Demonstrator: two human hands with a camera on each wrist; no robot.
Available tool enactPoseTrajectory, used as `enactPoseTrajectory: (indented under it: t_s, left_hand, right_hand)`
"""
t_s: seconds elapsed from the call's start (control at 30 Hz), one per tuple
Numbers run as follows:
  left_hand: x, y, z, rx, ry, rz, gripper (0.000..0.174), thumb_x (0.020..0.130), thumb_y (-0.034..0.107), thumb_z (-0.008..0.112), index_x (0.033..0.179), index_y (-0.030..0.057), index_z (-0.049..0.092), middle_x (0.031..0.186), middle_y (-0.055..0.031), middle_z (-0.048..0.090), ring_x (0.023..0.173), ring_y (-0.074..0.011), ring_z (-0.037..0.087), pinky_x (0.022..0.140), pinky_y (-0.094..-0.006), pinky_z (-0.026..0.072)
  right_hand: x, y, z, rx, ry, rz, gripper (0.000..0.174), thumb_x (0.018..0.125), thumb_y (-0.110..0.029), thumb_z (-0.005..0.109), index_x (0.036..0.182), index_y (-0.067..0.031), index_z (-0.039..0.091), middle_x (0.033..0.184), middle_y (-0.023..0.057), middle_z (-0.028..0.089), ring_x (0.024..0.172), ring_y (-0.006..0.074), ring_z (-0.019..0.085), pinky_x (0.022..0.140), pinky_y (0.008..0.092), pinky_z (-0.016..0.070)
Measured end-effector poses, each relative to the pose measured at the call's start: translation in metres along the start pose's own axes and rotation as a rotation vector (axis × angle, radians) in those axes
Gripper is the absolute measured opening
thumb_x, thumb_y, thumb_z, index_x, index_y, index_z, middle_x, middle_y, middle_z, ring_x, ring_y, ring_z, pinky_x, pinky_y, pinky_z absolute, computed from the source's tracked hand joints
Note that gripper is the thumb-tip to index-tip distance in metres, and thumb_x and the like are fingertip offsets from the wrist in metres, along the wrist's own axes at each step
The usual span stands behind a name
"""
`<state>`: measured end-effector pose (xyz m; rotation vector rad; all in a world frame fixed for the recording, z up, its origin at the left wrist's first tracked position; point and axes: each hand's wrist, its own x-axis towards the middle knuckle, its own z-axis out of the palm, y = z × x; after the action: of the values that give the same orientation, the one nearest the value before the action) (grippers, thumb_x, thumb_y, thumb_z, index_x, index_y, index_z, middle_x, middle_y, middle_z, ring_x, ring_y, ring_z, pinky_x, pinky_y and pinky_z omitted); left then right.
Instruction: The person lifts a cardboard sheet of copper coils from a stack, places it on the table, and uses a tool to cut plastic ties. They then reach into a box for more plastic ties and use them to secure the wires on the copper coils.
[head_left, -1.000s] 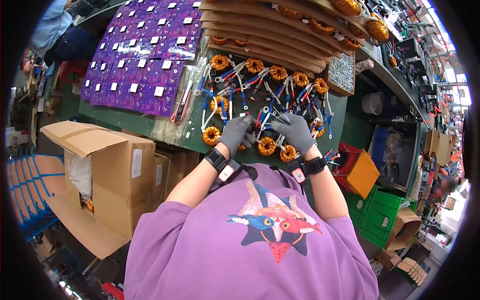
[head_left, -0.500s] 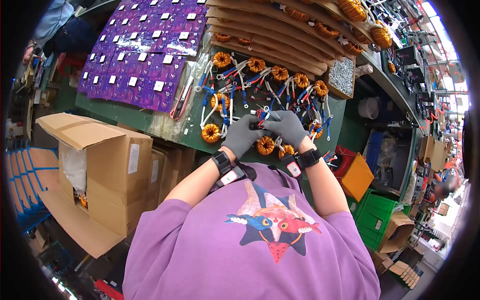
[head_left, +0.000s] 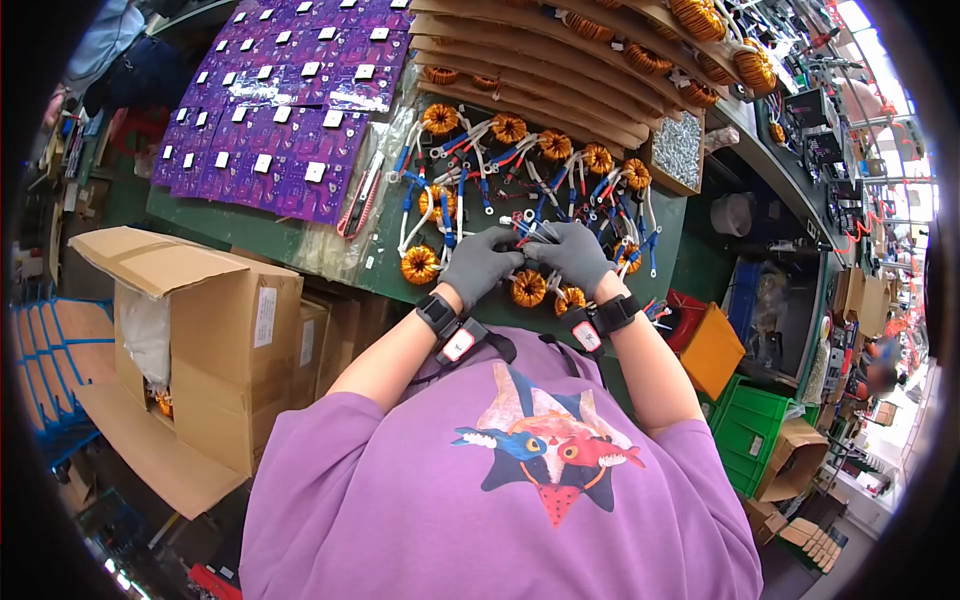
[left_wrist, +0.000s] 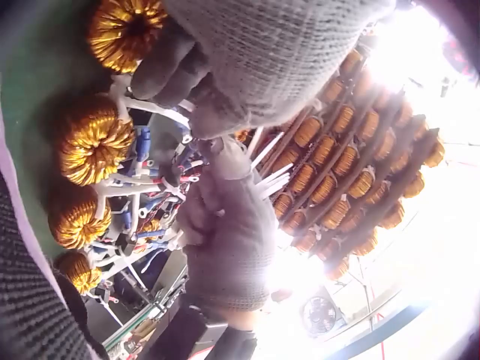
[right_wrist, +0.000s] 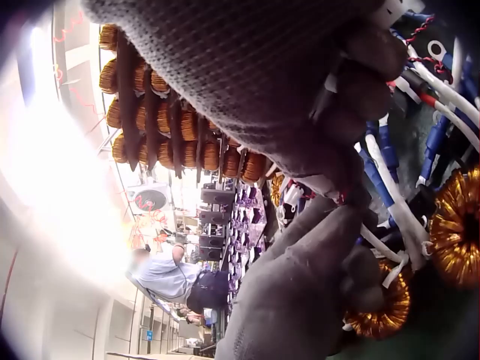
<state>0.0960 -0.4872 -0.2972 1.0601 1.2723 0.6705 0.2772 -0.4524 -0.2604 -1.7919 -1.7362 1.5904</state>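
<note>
Both grey-gloved hands meet over the green bench at its near edge. The left hand (head_left: 483, 265) and right hand (head_left: 578, 258) pinch thin wires (head_left: 527, 222) between their fingertips, which nearly touch. A red twisted wire (right_wrist: 341, 197) shows at the pinch in the right wrist view. Thin white strips (left_wrist: 276, 180) jut out past the right hand in the left wrist view. Copper-wound ring coils with white, blue-sleeved leads lie around the hands; one coil (head_left: 528, 288) sits just below them. The fingers hide most of the held part.
Purple circuit boards (head_left: 270, 110) cover the bench's left, with a red utility knife (head_left: 362, 200) beside them. Cardboard layers with coils (head_left: 540, 60) stack at the back, near a box of screws (head_left: 678, 150). A carton (head_left: 215, 350) stands at left, a green crate (head_left: 745, 440) at right.
The hands have drawn together from a small gap until their fingertips meet over the wires. Since half a second ago they have hardly moved.
</note>
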Motion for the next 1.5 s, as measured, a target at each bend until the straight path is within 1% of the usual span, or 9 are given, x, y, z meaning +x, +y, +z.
enactPoseTrajectory:
  t_s: [0.27, 0.43, 0.57, 0.63, 0.87, 1.03, 1.17, 1.37, 1.5]
  left_hand:
    - [-0.001, 0.004, 0.016, 0.366, 0.171, 0.148, 0.038, 0.077, 0.018, 0.067, 0.110, 0.0015, 0.060, 0.095, -0.0118, 0.066, 0.084, -0.0215, 0.064, 0.078, -0.0304, 0.0499]
    - [0.008, -0.011, 0.010, 0.409, 0.170, 0.241, 0.036, 0.077, 0.014, 0.065, 0.111, 0.0029, 0.060, 0.096, -0.0117, 0.066, 0.085, -0.0204, 0.064, 0.077, -0.0301, 0.0501]
    - [0.003, 0.003, 0.008, 0.238, 0.090, 0.072, 0.033, 0.078, 0.014, 0.062, 0.110, 0.0041, 0.061, 0.093, -0.0137, 0.066, 0.084, -0.0255, 0.064, 0.075, -0.0324, 0.0501]
    - [0.008, 0.001, 0.007, 0.226, 0.098, 0.028, 0.035, 0.077, 0.010, 0.063, 0.111, 0.0002, 0.060, 0.090, -0.0107, 0.066, 0.079, -0.0162, 0.064, 0.071, -0.0290, 0.0520]
    - [0.012, 0.021, -0.006, 0.695, -0.005, -0.009, 0.026, 0.077, 0.020, 0.061, 0.093, 0.0002, 0.065, 0.083, -0.0153, 0.067, 0.079, -0.0309, 0.064, 0.072, -0.0364, 0.0489]
    - [0.009, 0.009, -0.011, 0.416, -0.040, 0.022, 0.025, 0.081, 0.025, 0.060, 0.083, 0.0009, 0.066, 0.073, -0.0072, 0.065, 0.073, -0.0219, 0.064, 0.061, -0.0325, 0.0484]
    - [-0.004, 0.009, -0.009, -0.047, -0.159, -0.024, 0.029, 0.085, 0.031, 0.057, 0.085, 0.0032, 0.063, 0.077, -0.0027, 0.059, 0.068, -0.0134, 0.061, 0.052, -0.0264, 0.0473]
    - [0.006, 0.008, -0.021, -0.401, -0.178, -0.220, 0.031, 0.085, 0.032, 0.055, 0.099, 0.0043, 0.056, 0.085, -0.0062, 0.060, 0.071, -0.0153, 0.062, 0.056, -0.0272, 0.0522]
    - [0.005, -0.002, -0.011, -0.140, -0.091, 0.030, 0.024, 0.084, 0.018, 0.061, 0.102, 0.0021, 0.061, 0.089, -0.0074, 0.064, 0.073, -0.0130, 0.063, 0.056, -0.0264, 0.0514]
  right_hand:
    - [-0.001, -0.007, 0.006, -0.302, 0.111, -0.075, 0.026, 0.076, -0.031, 0.063, 0.086, -0.0075, 0.067, 0.082, 0.0131, 0.066, 0.078, 0.0312, 0.063, 0.068, 0.0386, 0.0485]
    - [-0.001, -0.008, 0.014, -0.336, 0.200, -0.005, 0.027, 0.076, -0.033, 0.063, 0.090, -0.0102, 0.067, 0.086, 0.0131, 0.066, 0.082, 0.0327, 0.063, 0.071, 0.0397, 0.0485]
    - [0.001, 0.004, 0.009, -0.293, 0.181, 0.049, 0.027, 0.079, -0.035, 0.063, 0.092, -0.0122, 0.068, 0.086, 0.0123, 0.067, 0.082, 0.0314, 0.063, 0.071, 0.0384, 0.0488]
    - [0.002, 0.003, 0.010, -0.218, 0.145, -0.018, 0.027, 0.079, -0.035, 0.063, 0.092, -0.0117, 0.069, 0.086, 0.0117, 0.067, 0.081, 0.0301, 0.064, 0.071, 0.0377, 0.0488]
    - [-0.003, 0.000, 0.019, -0.247, 0.204, -0.065, 0.033, 0.078, -0.039, 0.065, 0.093, -0.0096, 0.067, 0.086, 0.0127, 0.067, 0.083, 0.0308, 0.063, 0.072, 0.0383, 0.0482]
    - [0.009, 0.006, 0.025, -0.139, 0.214, 0.002, 0.035, 0.076, -0.037, 0.070, 0.089, -0.0054, 0.064, 0.082, 0.0150, 0.066, 0.080, 0.0329, 0.063, 0.070, 0.0391, 0.0474]
    - [0.020, 0.019, 0.029, 0.058, 0.210, -0.074, 0.031, 0.076, -0.031, 0.071, 0.089, -0.0038, 0.064, 0.080, 0.0133, 0.066, 0.074, 0.0247, 0.063, 0.067, 0.0335, 0.0467]
    - [0.035, 0.038, 0.027, 0.423, 0.104, -0.050, 0.026, 0.083, -0.027, 0.066, 0.087, -0.0007, 0.067, 0.070, -0.0013, 0.057, 0.065, 0.0071, 0.047, 0.060, 0.0262, 0.0384]
    - [0.023, 0.018, 0.017, 0.423, 0.102, 0.025, 0.022, 0.082, -0.023, 0.067, 0.087, -0.0018, 0.068, 0.072, -0.0036, 0.057, 0.067, 0.0064, 0.048, 0.061, 0.0243, 0.0384]
